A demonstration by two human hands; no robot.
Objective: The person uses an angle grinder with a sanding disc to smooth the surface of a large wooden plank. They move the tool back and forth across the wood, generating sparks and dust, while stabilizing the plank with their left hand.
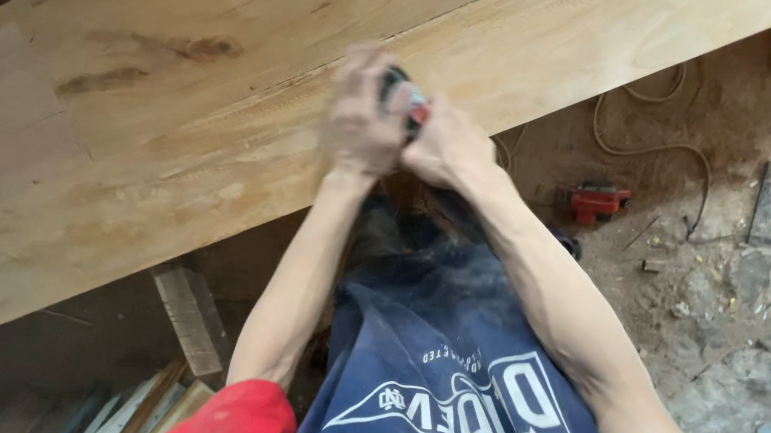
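Where the head camera looks down past your dark blue apron [441, 395], both of your hands meet on a small dark power tool with a red part [406, 107], pressed against the near edge of a large pale wooden panel [201, 100]. Your left hand [361, 118] is closed over the tool from the panel side, and your right hand [446, 145] is wrapped around it from the outer side, so the two touch each other with the tool between them. Both are blurred with motion, so you cannot make out the finger positions or the tool's working face.

As a judgement only: the panel's broad face looks smooth and evenly pale apart from a few darker grain streaks, which suggests the face is largely finished, and the work in hand sits at the edge. The band along that near edge looks rougher and more yellow, to the left of your hands as well as under them, so much of the edge appears left to do.

On the dusty floor [746, 297] to your right lies a second red tool [597, 201] with a loose cable [658, 134], well apart from your hands. Scrap boards [190, 320] lie under the panel.
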